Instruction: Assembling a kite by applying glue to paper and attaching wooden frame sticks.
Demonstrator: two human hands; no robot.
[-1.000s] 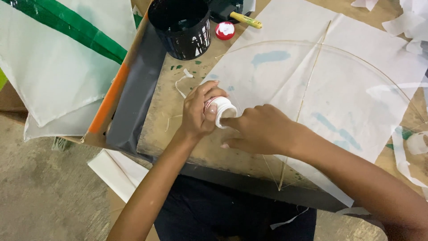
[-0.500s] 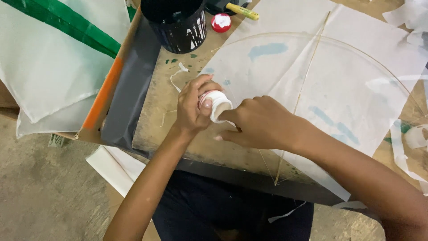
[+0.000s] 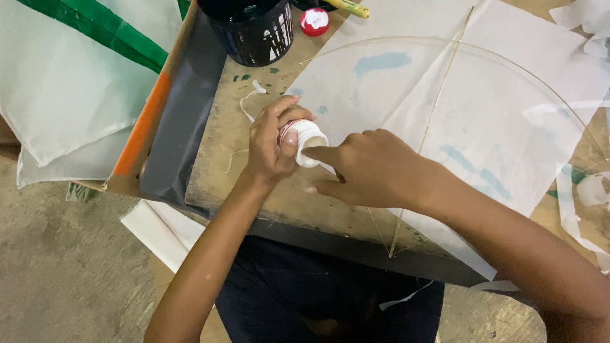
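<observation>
My left hand is wrapped around a small white jar, tilted on its side, over the near-left corner of a white paper kite. My right hand rests on the kite paper just right of the jar. Its index finger points at the jar's open mouth and touches it. The other fingers are curled and hold nothing. Thin bamboo sticks cross the kite: one straight spine and one bowed arc.
A black bucket stands at the far edge of the worn wooden board. A red and white lid and a yellow-handled tool lie near it. Paper sheets with green stripes lie left. Paper scraps sit at right.
The view has shifted a little, so everything sits slightly lower in frame. My right index finger has stretched out to the jar's mouth. My left hand keeps its hold on the jar.
</observation>
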